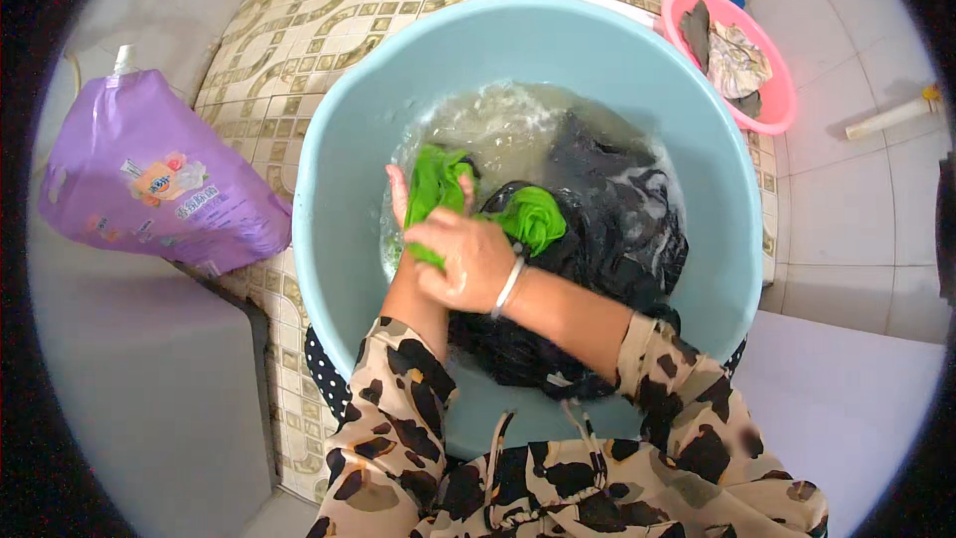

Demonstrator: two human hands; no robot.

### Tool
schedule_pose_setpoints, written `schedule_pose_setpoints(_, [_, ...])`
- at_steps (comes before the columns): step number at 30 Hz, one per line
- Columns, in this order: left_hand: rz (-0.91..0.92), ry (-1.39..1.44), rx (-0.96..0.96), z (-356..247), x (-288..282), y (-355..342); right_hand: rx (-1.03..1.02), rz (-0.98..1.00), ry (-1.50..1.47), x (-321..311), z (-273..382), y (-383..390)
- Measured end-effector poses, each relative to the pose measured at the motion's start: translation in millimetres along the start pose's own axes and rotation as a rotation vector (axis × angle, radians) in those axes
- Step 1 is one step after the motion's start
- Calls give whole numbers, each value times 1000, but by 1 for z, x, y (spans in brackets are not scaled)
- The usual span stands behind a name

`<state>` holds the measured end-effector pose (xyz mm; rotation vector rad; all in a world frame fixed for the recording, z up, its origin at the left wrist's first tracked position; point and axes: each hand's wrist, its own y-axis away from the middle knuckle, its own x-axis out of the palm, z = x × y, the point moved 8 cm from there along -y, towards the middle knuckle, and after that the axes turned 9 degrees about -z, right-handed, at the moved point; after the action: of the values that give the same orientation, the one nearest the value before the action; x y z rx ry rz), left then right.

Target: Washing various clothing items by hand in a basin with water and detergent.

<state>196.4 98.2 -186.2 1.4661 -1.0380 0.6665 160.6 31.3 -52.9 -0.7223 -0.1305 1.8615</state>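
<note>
A bright green cloth (430,184), wet and bunched, stretches between my two hands over a large light-blue basin (334,154). My left hand (399,196) holds it across the palm, with fingertips showing on both sides of the fabric. Closed into a loose fist, my right hand (463,257) grips the same cloth and crosses over my left wrist; it is slightly blurred. A white bangle (508,287) circles my right wrist. Another bunched green part (535,219) rests by my right hand. Below lie soaked black clothes (607,229) in cloudy, sudsy water (498,130).
A purple detergent pouch (164,174) with a white cap stands left of the basin. At the back right, a pink basin (787,100) holds crumpled clothes (737,60). A grey panel (149,389) fills the lower left; a white surface (836,389) is at right. Patterned tiles (299,60) cover the floor.
</note>
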Motion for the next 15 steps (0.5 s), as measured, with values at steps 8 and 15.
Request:
schedule_pose_setpoints(8, [493, -120, 275, 14, 23, 8, 44, -40, 388, -4, -27, -31])
schedule_pose_setpoints(15, [25, -658, 141, 4, 128, 26, 362, -487, 240, -140, -132, -50])
